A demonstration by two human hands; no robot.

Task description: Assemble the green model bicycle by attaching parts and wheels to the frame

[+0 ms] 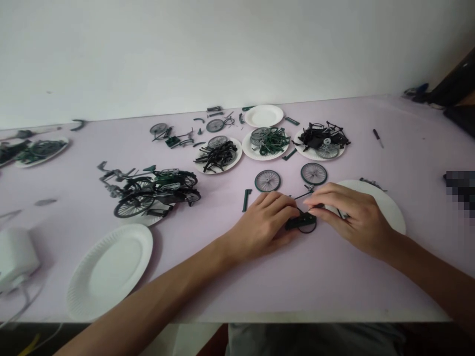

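My left hand (265,222) is closed on a dark green model bicycle part (303,221) with a thin dark ring, low over the table. Its fingers hide much of that part. My right hand (351,217) pinches a small dark piece (316,205) right above the green part; whether the two touch I cannot tell. Beyond my fingers lie two loose spoked wheels, one wheel (267,181) to the left and another wheel (313,174) to the right. A green strip-shaped part (246,200) rests left of my left hand. Beneath my right hand sits a white paper plate (395,210).
Assembled model bicycles (152,190) stand at the left. Plates of black parts (217,155), green parts (272,142) and more black parts (321,140) line the back, near a bare plate (264,116). A screwdriver (378,138) lies right; another plate (113,269) and a white adapter (17,259) are front left.
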